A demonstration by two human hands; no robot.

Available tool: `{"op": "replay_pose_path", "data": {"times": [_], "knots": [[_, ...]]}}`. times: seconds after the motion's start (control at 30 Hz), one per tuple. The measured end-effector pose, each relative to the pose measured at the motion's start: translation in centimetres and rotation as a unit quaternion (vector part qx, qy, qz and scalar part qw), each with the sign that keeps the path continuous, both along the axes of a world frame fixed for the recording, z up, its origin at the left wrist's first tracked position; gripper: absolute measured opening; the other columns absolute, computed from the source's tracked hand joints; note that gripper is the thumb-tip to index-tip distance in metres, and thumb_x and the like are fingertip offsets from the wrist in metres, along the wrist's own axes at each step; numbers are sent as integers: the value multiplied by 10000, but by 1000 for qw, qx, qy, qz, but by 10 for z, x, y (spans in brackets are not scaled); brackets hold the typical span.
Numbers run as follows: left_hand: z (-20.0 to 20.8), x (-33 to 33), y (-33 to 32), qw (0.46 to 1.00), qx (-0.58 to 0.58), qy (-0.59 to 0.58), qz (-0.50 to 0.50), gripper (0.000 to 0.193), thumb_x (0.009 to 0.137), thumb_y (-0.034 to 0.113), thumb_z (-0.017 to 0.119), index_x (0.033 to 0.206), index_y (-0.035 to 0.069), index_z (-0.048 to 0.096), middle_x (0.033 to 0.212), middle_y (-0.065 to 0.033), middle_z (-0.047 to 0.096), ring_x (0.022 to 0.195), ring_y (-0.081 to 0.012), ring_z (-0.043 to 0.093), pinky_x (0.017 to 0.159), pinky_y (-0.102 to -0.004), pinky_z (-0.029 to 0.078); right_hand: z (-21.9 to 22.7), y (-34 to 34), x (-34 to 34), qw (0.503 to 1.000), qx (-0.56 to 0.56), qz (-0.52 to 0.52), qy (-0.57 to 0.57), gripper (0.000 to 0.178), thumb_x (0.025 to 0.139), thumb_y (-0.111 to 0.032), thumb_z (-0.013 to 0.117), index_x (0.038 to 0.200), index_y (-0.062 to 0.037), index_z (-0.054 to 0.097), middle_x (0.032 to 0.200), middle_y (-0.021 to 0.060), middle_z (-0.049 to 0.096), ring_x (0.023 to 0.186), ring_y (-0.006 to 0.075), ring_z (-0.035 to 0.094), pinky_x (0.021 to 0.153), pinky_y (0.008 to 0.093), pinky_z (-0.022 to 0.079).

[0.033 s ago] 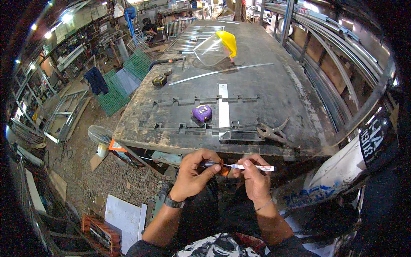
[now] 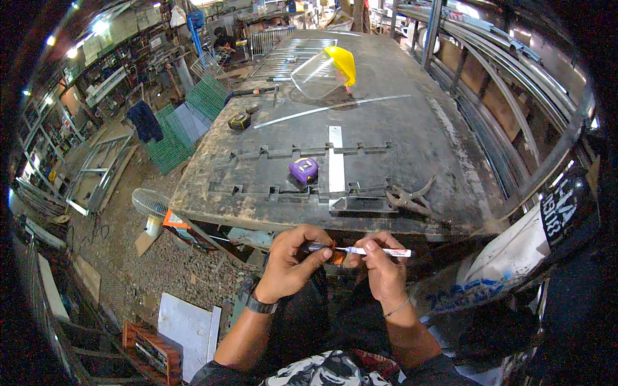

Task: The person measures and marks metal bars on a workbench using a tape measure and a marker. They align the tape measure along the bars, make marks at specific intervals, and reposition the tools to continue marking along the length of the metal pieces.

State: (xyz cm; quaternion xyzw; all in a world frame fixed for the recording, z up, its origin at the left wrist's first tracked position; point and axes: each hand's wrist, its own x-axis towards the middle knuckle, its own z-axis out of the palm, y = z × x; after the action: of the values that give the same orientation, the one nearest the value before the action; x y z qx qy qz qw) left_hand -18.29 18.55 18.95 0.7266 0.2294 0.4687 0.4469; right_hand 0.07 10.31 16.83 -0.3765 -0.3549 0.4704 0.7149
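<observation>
My right hand (image 2: pixel 385 267) pinches a white marker pen (image 2: pixel 393 253), which lies nearly level with its narrow tip toward the left. My left hand (image 2: pixel 293 262) is closed, thumb against fingers, around a small dark bluish, cap-like piece (image 2: pixel 313 246) right by that tip. Fingers cover most of the piece, and I cannot tell whether the tip touches it. Both hands are just in front of the workbench's near edge (image 2: pixel 302 226). Beyond them on the bench rest a purple tape measure (image 2: pixel 303 170), a flat pale metal strip (image 2: pixel 336 157) and locking pliers (image 2: pixel 412 196).
Two notched metal strips run across the bench, with a black-and-yellow tape measure (image 2: pixel 239 120), a long thin bar (image 2: pixel 328 112) and a yellow face shield (image 2: pixel 344 63) farther back. A white cylinder (image 2: pixel 508 257) stands close at right, a fan (image 2: pixel 151 206) at left.
</observation>
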Motion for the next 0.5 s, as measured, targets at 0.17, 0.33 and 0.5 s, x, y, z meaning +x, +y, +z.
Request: {"op": "replay_pose_path", "data": {"times": [0.17, 0.33, 0.5], "knots": [[12, 0, 3, 994, 69, 66, -55, 170, 891, 59, 754, 1018, 17, 649, 960, -95, 700, 845, -238, 668, 771, -361, 501, -4, 7, 0, 990, -53, 92, -94, 293, 1023, -305, 634, 1078, -19, 670, 957, 102, 715, 866, 170, 677, 888, 363, 540], [18, 9, -3, 987, 115, 94, -58, 240, 890, 57, 742, 1106, 12, 646, 1028, -120, 647, 970, -295, 633, 846, -390, 493, -19, 11, -14, 986, -25, 62, -153, 560, 1084, -489, 432, 1428, -50, 485, 1402, 108, 554, 1269, 194, 552, 1152, 390, 313], [14, 10, -7, 982, 102, 136, -79, 259, 873, 58, 738, 1115, 15, 657, 994, -132, 641, 925, -339, 632, 800, -396, 505, -23, 14, -19, 983, 42, 93, -156, 805, 1056, -590, 397, 1618, -36, 233, 1508, 158, 443, 1334, 246, 474, 1182, 431, 257]]}}
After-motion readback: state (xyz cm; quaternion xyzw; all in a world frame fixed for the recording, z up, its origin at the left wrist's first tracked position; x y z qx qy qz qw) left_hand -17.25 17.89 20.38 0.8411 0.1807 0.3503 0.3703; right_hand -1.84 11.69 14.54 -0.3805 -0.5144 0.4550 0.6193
